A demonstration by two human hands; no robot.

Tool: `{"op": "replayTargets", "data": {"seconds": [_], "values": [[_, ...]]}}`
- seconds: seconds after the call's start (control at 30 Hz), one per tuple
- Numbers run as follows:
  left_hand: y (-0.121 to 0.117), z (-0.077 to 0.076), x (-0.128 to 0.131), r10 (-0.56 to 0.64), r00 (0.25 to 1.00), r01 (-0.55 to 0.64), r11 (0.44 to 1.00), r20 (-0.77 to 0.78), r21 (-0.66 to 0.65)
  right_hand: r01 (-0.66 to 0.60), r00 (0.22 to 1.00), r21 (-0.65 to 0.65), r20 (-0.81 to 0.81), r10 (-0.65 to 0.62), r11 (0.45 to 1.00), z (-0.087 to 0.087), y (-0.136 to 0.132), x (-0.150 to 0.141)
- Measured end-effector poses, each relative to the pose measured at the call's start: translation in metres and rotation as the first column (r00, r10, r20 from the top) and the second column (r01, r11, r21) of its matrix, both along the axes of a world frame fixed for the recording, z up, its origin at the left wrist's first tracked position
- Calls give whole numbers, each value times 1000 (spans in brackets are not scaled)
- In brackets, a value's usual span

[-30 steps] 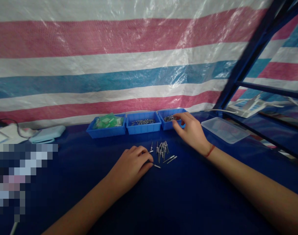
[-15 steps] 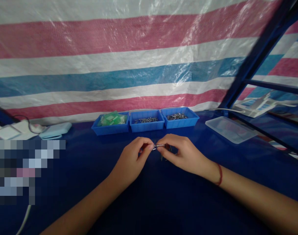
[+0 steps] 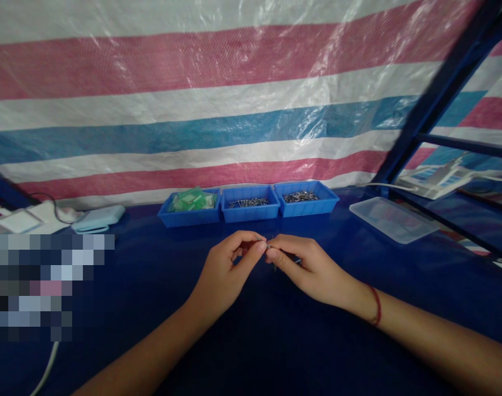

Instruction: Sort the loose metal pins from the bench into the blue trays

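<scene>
My left hand (image 3: 226, 269) is closed in a pinch, with thumb and index finger on a small shiny metal piece (image 3: 268, 246). Fingertips of my right hand (image 3: 316, 269) pinch at the same spot, so the two hands almost meet. Fingers cover most of the piece, and its exact kind is not clear. Several thin metal pins (image 3: 298, 262) show behind and below my right fingers, partly hidden. Beyond the hands stand a blue bin (image 3: 251, 213) of thin metal pins and, to its right, another blue bin (image 3: 310, 207) of small metal pieces.
A third blue bin (image 3: 189, 219) on the left holds green packets (image 3: 193, 199). A clear plastic lid (image 3: 393, 220) lies at the right, near a blue metal frame (image 3: 424, 104). A light-blue case (image 3: 98, 218) and white cable (image 3: 47, 368) are on the left. Striped sheeting (image 3: 193, 99) hangs behind.
The fingertips have come closer together, and the metal piece, partly visible between them before, is now mostly covered. The whole view has shifted slightly.
</scene>
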State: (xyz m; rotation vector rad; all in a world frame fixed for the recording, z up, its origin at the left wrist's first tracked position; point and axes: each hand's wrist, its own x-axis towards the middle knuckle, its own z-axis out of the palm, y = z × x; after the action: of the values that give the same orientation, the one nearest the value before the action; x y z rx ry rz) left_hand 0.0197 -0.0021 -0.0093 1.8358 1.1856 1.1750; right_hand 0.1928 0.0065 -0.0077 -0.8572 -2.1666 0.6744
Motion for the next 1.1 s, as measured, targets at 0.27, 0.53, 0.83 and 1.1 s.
{"op": "replayTargets", "data": {"seconds": [0.27,0.53,0.83,1.1], "values": [[-1,1,1,-10,998,13,999,-66,47,23,999,3,-22,-23,1000,-1,0,-1],[-1,0,1,-19,996,27,995,-84,97,45,998,-7,-46,-45,999,-4,0,-2],[0,-2,0,45,995,-39,997,-94,67,174,971,3,-169,-171,985,-5,2,0],[2,-1,2,-48,995,46,999,-92,-23,181,974,171,-171,-152,968,6,-5,3]]}}
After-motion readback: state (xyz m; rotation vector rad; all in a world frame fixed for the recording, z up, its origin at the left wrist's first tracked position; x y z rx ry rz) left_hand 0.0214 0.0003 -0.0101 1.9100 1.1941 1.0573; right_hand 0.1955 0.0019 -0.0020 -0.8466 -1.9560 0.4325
